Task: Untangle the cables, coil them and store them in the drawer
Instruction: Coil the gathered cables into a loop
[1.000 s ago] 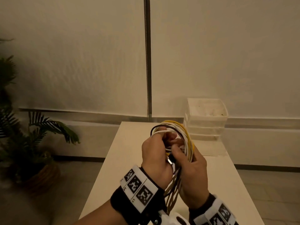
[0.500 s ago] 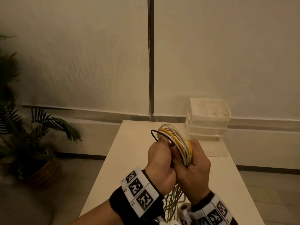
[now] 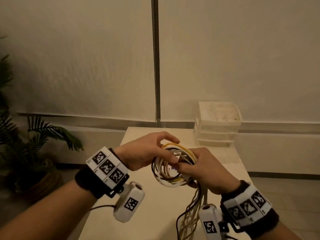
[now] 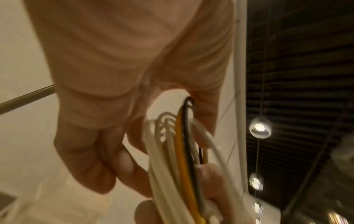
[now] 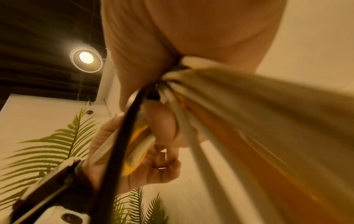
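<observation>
A coil of white, yellow and black cables [image 3: 168,172] hangs in the air over the white table [image 3: 152,210]. My right hand [image 3: 183,168] grips the coil's right side, fingers wrapped round the strands. My left hand [image 3: 174,149] holds the coil's upper left edge, thumb laid across the strands and index finger arched above. Loose cable ends [image 3: 194,215] dangle from my right fist toward the table. In the left wrist view the cables [image 4: 182,159] pass between thumb and curled fingers [image 4: 86,151]. In the right wrist view the bundle [image 5: 184,69] leaves my closed palm.
A white plastic drawer unit [image 3: 218,125] stands at the table's far right, against the wall. A potted palm [image 3: 26,153] stands on the floor at the left. A metal pole [image 3: 155,66] runs up the wall behind the table.
My left hand has swung out to the left and turned over, now holding the coil's edge from the side. The coil has tipped from upright to flatter, and the hands sit lower.
</observation>
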### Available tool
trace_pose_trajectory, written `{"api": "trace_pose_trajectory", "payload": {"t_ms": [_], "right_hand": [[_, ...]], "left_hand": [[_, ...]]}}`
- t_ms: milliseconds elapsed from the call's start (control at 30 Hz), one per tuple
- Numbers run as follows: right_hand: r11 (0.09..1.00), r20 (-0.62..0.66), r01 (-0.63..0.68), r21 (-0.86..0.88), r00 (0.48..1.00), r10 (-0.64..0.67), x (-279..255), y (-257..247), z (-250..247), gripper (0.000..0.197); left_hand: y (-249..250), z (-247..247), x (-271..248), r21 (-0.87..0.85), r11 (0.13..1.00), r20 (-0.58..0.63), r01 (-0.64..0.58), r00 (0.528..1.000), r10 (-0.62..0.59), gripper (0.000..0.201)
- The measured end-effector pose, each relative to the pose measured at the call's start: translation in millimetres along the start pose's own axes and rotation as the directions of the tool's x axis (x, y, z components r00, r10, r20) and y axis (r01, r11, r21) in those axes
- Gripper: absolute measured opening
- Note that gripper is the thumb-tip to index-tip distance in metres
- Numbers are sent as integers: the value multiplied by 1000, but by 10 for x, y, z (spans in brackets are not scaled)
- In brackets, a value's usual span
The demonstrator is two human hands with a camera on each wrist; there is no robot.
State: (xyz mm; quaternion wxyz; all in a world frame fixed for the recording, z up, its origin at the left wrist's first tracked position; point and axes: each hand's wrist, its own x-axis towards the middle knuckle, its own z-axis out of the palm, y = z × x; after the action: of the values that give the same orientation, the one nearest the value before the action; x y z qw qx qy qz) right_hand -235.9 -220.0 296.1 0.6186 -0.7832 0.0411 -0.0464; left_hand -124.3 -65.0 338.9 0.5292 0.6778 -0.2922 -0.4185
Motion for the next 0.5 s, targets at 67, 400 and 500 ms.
{"api": "trace_pose_trajectory", "payload": {"t_ms": [67,400,500], "right_hand": [[999,44,-9,-47,999,11,-18,-32,12,9],[940,-327,147,309,944,-40,-49,43,85,28],[860,-287,152,487,958,-7,-72,115,79,46]], "left_hand": [[39,42,-2,198,980,-3,-3,1000,3,51],[-152,476,116,-292,934,-392,-207,916,81,22],[-160,498,118,-410,885,-414,-222,910,37,24]]}}
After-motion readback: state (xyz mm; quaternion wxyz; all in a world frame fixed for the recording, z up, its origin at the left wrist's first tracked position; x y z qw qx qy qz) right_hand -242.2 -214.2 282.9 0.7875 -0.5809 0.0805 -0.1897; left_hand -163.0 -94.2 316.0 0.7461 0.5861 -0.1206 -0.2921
